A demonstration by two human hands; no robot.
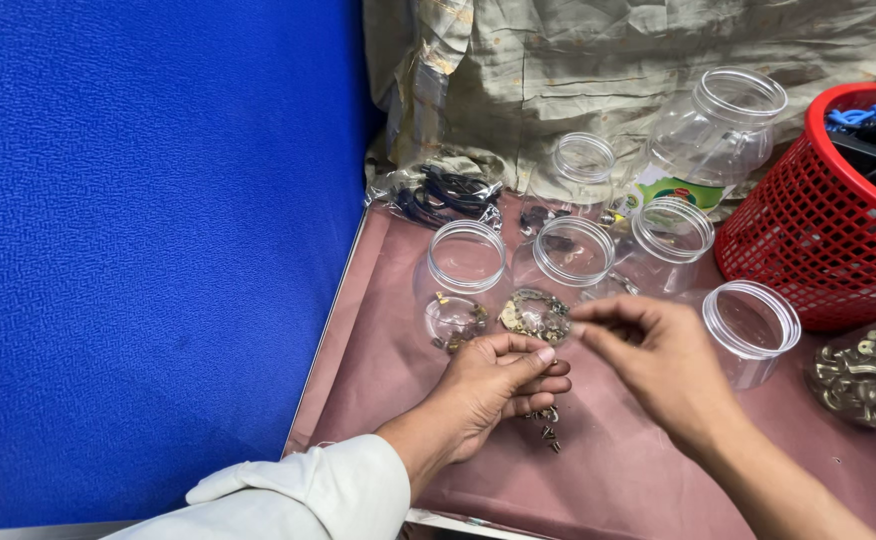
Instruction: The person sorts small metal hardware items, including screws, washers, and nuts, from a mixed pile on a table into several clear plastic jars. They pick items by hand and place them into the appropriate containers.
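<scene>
The left hand's grip [503,385] is cupped shut around small brass screws [548,425], some spilled just below it; the right hand [658,365] pinches one tiny piece (light, hard, slippery, best nipped by fingertips). Just beyond stand clear plastic jars [466,270], then a red basket [818,230].

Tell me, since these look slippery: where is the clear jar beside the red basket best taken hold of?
Judging by its pose, take the clear jar around its ribbed neck, coming from above. It stands upright, lidless, mouth up, near the right hand, and the red basket crowds its far side.
</scene>
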